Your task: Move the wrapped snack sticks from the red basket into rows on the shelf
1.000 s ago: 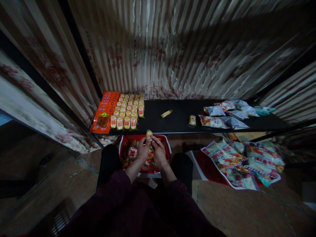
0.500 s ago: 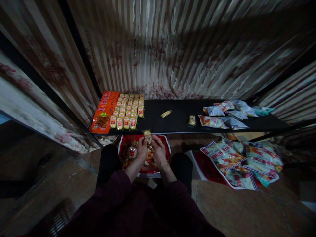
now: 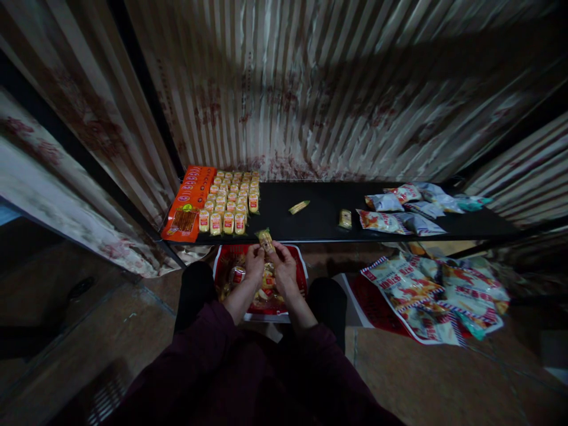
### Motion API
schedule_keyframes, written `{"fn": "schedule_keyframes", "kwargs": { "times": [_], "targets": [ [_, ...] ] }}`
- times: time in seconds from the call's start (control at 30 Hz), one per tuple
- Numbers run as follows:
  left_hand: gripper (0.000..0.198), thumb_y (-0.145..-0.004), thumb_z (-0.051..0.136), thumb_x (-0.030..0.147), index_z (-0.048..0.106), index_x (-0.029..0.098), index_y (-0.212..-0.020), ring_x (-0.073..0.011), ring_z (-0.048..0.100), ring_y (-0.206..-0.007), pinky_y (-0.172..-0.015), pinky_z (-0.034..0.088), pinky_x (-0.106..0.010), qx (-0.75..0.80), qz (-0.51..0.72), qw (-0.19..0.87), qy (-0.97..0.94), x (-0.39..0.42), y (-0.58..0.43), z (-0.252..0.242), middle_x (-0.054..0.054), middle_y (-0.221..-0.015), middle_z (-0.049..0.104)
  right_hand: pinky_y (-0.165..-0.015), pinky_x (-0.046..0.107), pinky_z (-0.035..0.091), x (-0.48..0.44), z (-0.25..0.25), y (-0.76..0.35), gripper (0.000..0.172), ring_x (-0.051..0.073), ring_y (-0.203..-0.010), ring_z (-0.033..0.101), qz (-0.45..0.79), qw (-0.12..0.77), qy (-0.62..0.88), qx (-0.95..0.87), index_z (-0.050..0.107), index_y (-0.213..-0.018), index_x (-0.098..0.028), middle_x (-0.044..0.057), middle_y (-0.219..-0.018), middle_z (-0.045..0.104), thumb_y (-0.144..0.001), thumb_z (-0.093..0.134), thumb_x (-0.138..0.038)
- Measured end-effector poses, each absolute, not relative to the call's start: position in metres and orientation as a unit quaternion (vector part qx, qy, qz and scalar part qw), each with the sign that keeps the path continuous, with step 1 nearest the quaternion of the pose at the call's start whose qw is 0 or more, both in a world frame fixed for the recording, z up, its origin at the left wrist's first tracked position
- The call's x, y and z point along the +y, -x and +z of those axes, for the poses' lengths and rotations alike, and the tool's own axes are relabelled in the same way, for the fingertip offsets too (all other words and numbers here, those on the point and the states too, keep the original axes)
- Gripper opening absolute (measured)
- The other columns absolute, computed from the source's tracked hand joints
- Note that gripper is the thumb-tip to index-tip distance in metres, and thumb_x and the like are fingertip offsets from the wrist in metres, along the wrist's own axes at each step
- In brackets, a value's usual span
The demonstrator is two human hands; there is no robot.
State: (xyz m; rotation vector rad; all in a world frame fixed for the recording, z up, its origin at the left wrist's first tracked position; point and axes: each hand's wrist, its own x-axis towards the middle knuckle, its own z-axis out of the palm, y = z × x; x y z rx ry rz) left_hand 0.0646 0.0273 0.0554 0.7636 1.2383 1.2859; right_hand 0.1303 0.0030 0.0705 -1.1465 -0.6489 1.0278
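Note:
Between my two hands is a small wrapped snack cake in clear film, its top end pointing at the shelf edge. My left hand pinches its lower left side, and my right hand grips its lower right side. Below them a red basket with a white rim holds several similar wrapped cakes, partly hidden by my hands and forearms. On the black shelf at the left, rows of wrapped cakes stand close together.
An orange snack packet lies left of the rows. One packet lies mid-shelf, another wrapped cake farther right. Several chip-like bags cover the shelf's right end. A second red basket on the floor holds larger bags.
The cake between my hands has turned slightly and risen a little, its face now showing differently. Both hands keep hold of it; the view has shifted slightly.

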Motion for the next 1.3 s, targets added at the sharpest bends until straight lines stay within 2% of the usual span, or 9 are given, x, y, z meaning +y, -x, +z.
{"fn": "schedule_keyframes", "kwargs": {
  "times": [0.3,0.43,0.57,0.83,0.93,1.1,1.3],
  "targets": [
    [0.008,-0.073,0.058,0.025,0.058,0.018,-0.077,-0.0129,0.059,-0.075,-0.073,0.049,-0.028,0.526,0.548,0.575,-0.304,0.029,-0.066,0.058,-0.003,-0.081,0.064,-0.091,0.034,0.044,0.007,0.068,-0.133,0.033,0.019,-0.093,0.06,0.393,0.647,0.555,-0.346,0.067,-0.096,-0.021,0.003,-0.098,0.068,-0.067,0.071,-0.037],
    [0.009,-0.069,0.061,0.023,0.058,0.017,-0.075,-0.0117,0.059,-0.072,-0.075,0.048,-0.028,0.512,0.556,0.6,-0.261,0.03,-0.067,0.055,-0.002,-0.08,0.064,-0.096,0.036,0.04,0.007,0.067,-0.136,0.026,0.02,-0.099,0.056,0.331,0.626,0.584,-0.396,0.069,-0.092,-0.022,0.004,-0.102,0.066,-0.07,0.069,-0.034],
    [0.017,-0.068,0.064,0.029,0.061,0.016,-0.077,-0.0132,0.06,-0.073,-0.076,0.047,-0.03,0.503,0.552,0.619,-0.246,0.032,-0.069,0.054,-0.002,-0.076,0.064,-0.098,0.035,0.038,0.006,0.074,-0.137,0.02,0.02,-0.101,0.055,0.29,0.609,0.584,-0.451,0.07,-0.091,-0.024,0.005,-0.104,0.065,-0.073,0.065,-0.028],
    [0.016,-0.068,0.063,0.028,0.064,0.016,-0.079,-0.0151,0.061,-0.081,-0.083,0.046,-0.033,0.503,0.557,0.605,-0.266,0.034,-0.069,0.057,-0.004,-0.082,0.067,-0.099,0.037,0.037,0.008,0.084,-0.137,0.021,0.022,-0.102,0.052,0.271,0.596,0.6,-0.46,0.069,-0.093,-0.025,0.006,-0.104,0.063,-0.074,0.062,-0.031],
    [0.012,-0.068,0.061,0.023,0.063,0.016,-0.078,-0.0134,0.06,-0.077,-0.082,0.046,-0.032,0.499,0.56,0.607,-0.261,0.034,-0.069,0.058,-0.004,-0.083,0.066,-0.098,0.037,0.037,0.009,0.082,-0.139,0.02,0.022,-0.1,0.054,0.266,0.602,0.595,-0.462,0.069,-0.092,-0.026,0.006,-0.102,0.064,-0.075,0.062,-0.03],
    [0.013,-0.069,0.059,0.02,0.06,0.016,-0.08,-0.0122,0.06,-0.075,-0.078,0.048,-0.029,0.497,0.572,0.599,-0.257,0.032,-0.069,0.059,-0.004,-0.086,0.065,-0.098,0.035,0.038,0.01,0.079,-0.14,0.02,0.021,-0.104,0.055,0.253,0.604,0.588,-0.476,0.07,-0.091,-0.026,0.005,-0.108,0.064,-0.076,0.057,-0.023],
    [0.017,-0.07,0.059,0.023,0.059,0.017,-0.086,-0.0138,0.06,-0.08,-0.077,0.048,-0.029,0.507,0.569,0.583,-0.283,0.033,-0.065,0.063,-0.005,-0.09,0.066,-0.101,0.038,0.036,0.014,0.078,-0.139,0.019,0.022,-0.104,0.056,0.259,0.606,0.598,-0.457,0.07,-0.091,-0.026,0.004,-0.105,0.067,-0.077,0.057,-0.027]
  ]
}}
